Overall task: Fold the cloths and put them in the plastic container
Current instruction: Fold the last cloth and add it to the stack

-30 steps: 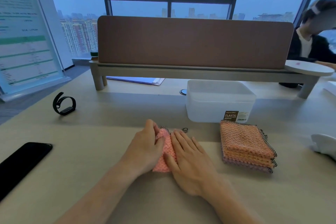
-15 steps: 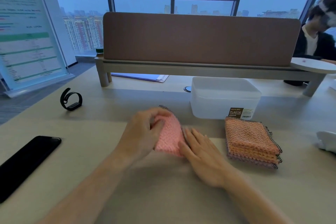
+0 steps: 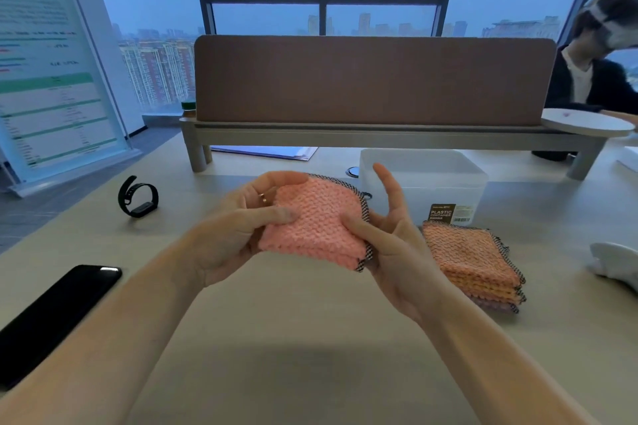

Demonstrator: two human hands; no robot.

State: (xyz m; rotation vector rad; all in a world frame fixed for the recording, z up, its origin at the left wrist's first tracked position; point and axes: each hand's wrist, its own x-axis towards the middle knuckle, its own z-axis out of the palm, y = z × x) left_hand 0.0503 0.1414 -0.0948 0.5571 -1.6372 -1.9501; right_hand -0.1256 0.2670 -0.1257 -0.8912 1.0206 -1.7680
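Observation:
A folded pink cloth [image 3: 317,222] with a dark checked edge is held above the table in both hands. My left hand [image 3: 238,227] grips its left side, thumb on top. My right hand [image 3: 390,238] pinches its right edge with the thumb, the other fingers spread upward. Behind it stands the white translucent plastic container [image 3: 445,179], open at the top, with a label on its front. A stack of folded orange and pink cloths [image 3: 473,262] lies on the table to the right, in front of the container.
A black phone [image 3: 51,317] lies at the near left, a black wristband [image 3: 138,198] farther back. A brown desk divider [image 3: 373,79] on a raised shelf spans the back. A white object [image 3: 614,262] sits at the right edge. Another person [image 3: 593,79] sits beyond the divider.
The pink cloth was pressed flat on the table under both hands; now both hands have lifted it off the table and hold it up, nearer the container.

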